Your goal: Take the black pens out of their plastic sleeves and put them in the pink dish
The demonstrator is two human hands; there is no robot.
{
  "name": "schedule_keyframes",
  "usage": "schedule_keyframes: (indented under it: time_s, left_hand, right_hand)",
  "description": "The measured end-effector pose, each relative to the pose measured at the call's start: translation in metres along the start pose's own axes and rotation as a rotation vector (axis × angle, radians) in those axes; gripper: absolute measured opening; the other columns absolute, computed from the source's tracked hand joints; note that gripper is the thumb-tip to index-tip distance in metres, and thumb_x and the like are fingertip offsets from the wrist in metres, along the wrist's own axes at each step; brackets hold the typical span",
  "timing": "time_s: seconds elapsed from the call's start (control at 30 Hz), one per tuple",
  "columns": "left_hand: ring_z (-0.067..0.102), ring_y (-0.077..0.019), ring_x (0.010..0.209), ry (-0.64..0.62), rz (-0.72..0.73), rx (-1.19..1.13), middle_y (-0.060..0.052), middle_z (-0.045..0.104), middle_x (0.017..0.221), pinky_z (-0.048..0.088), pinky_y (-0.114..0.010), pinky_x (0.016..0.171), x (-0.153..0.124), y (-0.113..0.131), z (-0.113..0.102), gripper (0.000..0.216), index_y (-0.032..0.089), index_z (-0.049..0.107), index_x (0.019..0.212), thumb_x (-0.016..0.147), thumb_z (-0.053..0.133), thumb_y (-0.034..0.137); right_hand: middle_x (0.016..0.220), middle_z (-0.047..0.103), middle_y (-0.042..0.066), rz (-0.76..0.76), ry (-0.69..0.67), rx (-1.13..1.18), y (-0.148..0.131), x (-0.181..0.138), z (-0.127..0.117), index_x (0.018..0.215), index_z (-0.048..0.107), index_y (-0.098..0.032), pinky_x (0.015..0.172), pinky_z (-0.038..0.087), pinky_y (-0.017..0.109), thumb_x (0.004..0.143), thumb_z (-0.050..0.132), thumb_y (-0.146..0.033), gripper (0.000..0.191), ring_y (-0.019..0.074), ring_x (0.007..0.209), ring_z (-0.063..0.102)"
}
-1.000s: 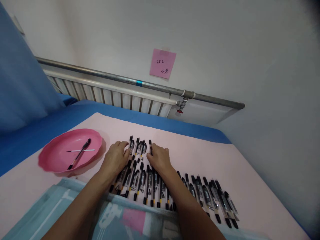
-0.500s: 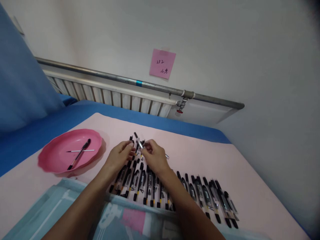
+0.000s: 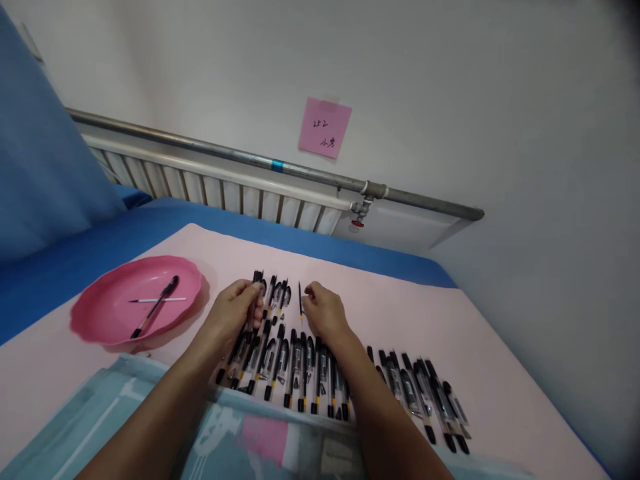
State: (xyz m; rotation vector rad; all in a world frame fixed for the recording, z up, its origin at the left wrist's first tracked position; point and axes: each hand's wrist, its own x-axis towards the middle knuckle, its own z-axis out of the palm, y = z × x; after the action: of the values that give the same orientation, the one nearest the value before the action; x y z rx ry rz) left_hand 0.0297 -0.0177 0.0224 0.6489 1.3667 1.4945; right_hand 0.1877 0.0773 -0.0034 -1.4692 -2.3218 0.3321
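Note:
My left hand (image 3: 236,308) is closed at the left end of the upper row of pen parts, its thumb and fingers around a black-ended pen (image 3: 257,276); most of that pen is hidden. My right hand (image 3: 326,312) is curled, its fingertips at a thin dark pen refill (image 3: 301,297) with a yellowish lower end. Between the hands lie several black pen caps (image 3: 286,295) and barrels. Nearer me runs a long row of clear pen barrels (image 3: 269,353) with black ends, caps and small metal tips, partly covered by my right forearm.
A pink scalloped bowl (image 3: 100,293) at the left holds a capped pen (image 3: 163,297) and a white refill (image 3: 170,299). The pink table cover (image 3: 400,307) lies over a blue surface (image 3: 420,267). Behind stand a radiator (image 3: 230,193) and a pipe (image 3: 215,150).
My right hand has moved slightly right and no longer shows the slanted silvery pen part. A dark refill now stands out at its fingertips. My left hand's fingers have closed on a pen.

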Motion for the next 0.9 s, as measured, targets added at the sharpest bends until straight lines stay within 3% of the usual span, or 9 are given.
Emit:
schedule_keyframes:
  time_s: [0.13, 0.37, 0.53, 0.63, 0.8, 0.9]
  left_hand:
    - [0.048, -0.0063, 0.041, -0.034, 0.005, 0.078, 0.006, 0.052, 0.055, 0.039, -0.019, 0.04, 0.0, -0.005, 0.002, 0.021, 0.017, 0.053, 0.071, 0.07, 0.057, 0.038]
    - [0.047, -0.0074, 0.042, -0.054, 0.014, 0.114, 0.007, 0.052, 0.055, 0.038, -0.019, 0.04, 0.0, -0.009, 0.002, 0.019, 0.019, 0.053, 0.075, 0.071, 0.056, 0.037]
    - [0.045, -0.0072, 0.043, -0.094, 0.004, 0.15, 0.006, 0.051, 0.055, 0.038, -0.019, 0.041, -0.003, -0.005, 0.004, 0.021, 0.018, 0.049, 0.071, 0.071, 0.055, 0.038]
    - [0.045, -0.0069, 0.043, -0.174, 0.009, 0.162, 0.006, 0.051, 0.058, 0.037, -0.019, 0.041, -0.005, -0.003, 0.006, 0.022, 0.018, 0.051, 0.079, 0.071, 0.055, 0.038]
    - [0.046, -0.0076, 0.048, -0.333, 0.011, 0.23, 0.005, 0.052, 0.062, 0.038, -0.02, 0.045, -0.01, -0.004, 0.008, 0.024, 0.018, 0.051, 0.084, 0.073, 0.053, 0.039]
    - [0.046, -0.0076, 0.05, -0.375, 0.06, 0.275, 0.005, 0.052, 0.063, 0.037, -0.02, 0.049, -0.012, -0.004, 0.008, 0.025, 0.017, 0.053, 0.089, 0.075, 0.052, 0.038]
  right_hand:
    - [0.077, 0.065, 0.004, -0.052, -0.055, -0.118, -0.003, -0.001, 0.011, 0.086, 0.055, -0.019, 0.074, 0.03, 0.032, 0.076, 0.045, -0.023, 0.014, 0.0205, 0.079, 0.057]
    - [0.075, 0.065, 0.008, 0.056, -0.052, 0.059, -0.009, 0.001, 0.017, 0.091, 0.055, -0.016, 0.08, 0.028, 0.037, 0.068, 0.046, -0.01, 0.026, 0.0232, 0.079, 0.057]
    - [0.067, 0.061, 0.002, 0.223, 0.002, 0.494, -0.003, 0.008, 0.006, 0.094, 0.057, -0.017, 0.062, 0.038, 0.029, 0.066, 0.05, -0.019, 0.03, 0.0176, 0.065, 0.056]
    - [0.056, 0.054, -0.001, 0.284, 0.006, 0.769, -0.003, 0.012, -0.005, 0.092, 0.056, -0.015, 0.049, 0.038, 0.025, 0.066, 0.048, -0.024, 0.029, 0.0128, 0.051, 0.051]
    - [0.052, 0.048, -0.006, 0.313, 0.055, 1.152, -0.015, 0.009, -0.022, 0.082, 0.051, -0.017, 0.047, 0.041, 0.021, 0.065, 0.048, -0.027, 0.021, 0.0082, 0.047, 0.048]
    - [0.054, 0.051, -0.005, 0.324, 0.124, 1.525, -0.023, 0.006, -0.028, 0.074, 0.049, -0.018, 0.044, 0.04, 0.019, 0.061, 0.055, -0.023, 0.016, 0.0072, 0.046, 0.049]
